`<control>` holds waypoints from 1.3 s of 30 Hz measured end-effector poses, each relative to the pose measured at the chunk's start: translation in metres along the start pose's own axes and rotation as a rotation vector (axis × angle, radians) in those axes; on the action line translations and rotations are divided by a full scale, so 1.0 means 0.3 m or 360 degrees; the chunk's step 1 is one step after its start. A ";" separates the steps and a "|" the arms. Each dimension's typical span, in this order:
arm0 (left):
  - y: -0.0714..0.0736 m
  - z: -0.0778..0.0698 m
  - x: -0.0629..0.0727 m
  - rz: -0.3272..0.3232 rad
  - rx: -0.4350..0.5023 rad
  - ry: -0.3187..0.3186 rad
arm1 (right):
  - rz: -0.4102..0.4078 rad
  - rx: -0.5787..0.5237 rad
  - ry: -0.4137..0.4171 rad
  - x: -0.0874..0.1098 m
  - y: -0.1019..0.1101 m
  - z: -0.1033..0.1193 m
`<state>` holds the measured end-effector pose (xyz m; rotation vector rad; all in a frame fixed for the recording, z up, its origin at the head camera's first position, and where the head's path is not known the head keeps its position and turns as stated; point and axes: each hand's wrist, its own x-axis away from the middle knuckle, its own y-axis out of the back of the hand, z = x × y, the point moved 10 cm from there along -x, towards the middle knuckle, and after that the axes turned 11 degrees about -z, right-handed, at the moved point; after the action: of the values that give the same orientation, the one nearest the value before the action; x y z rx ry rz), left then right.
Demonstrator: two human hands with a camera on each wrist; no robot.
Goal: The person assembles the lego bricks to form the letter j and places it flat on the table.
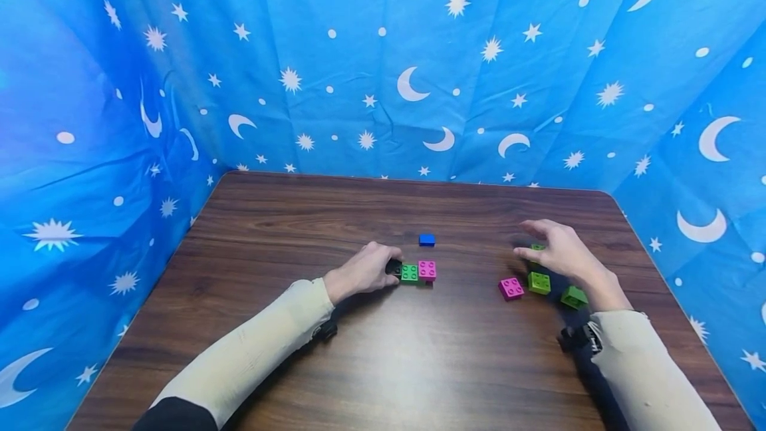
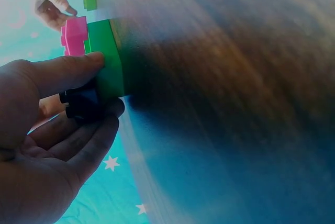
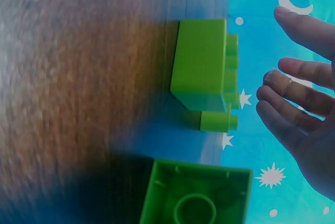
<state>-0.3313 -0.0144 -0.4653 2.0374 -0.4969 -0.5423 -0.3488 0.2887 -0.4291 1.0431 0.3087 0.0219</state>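
Observation:
My left hand (image 1: pixel 361 271) pinches a black brick (image 2: pixel 84 101) between thumb and fingers. The black brick sits on one end of a green brick (image 1: pixel 409 273), and a pink brick (image 1: pixel 427 270) is fixed on the green brick's other end. Over on the right, my right hand (image 1: pixel 559 251) is held above the table with fingers spread and nothing in them. Under and near it are a lime green brick (image 1: pixel 539 283), a second lime brick (image 1: pixel 536 248) partly covered by the hand, and a darker green brick (image 3: pixel 196 192) tipped so its hollow underside shows.
A small blue brick (image 1: pixel 427 239) lies behind the joined bricks. Left of the lime brick rests another pink brick (image 1: pixel 511 288). The brown wooden table (image 1: pixel 287 218) is enclosed at the back and sides by a blue cloth (image 1: pixel 383 58) with moons and stars.

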 end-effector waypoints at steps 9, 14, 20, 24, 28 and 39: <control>-0.004 -0.003 -0.004 0.0006 -0.0014 0.0003 | 0.0029 -0.0004 -0.0016 0.005 0.008 -0.026; 0.004 -0.012 -0.004 0.0004 0.0004 -0.0018 | 0.0057 0.0017 -0.0026 0.007 -0.003 -0.033; 0.009 -0.007 -0.006 -0.0002 0.0000 -0.0009 | 0.0063 0.0055 0.0036 0.009 -0.016 -0.034; 0.007 -0.006 -0.005 0.0010 0.0008 -0.0004 | 0.0072 0.0085 0.0047 0.012 -0.017 -0.044; 0.008 -0.009 -0.003 0.0012 0.0014 -0.0002 | 0.0086 0.0103 0.0045 0.013 -0.018 -0.053; 0.002 -0.002 -0.009 0.0020 -0.0025 0.0006 | 0.0132 0.0101 -0.0083 0.018 -0.022 -0.095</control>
<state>-0.3332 -0.0127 -0.4640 2.0187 -0.5015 -0.5334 -0.3519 0.3106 -0.4492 1.1174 0.2196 0.0595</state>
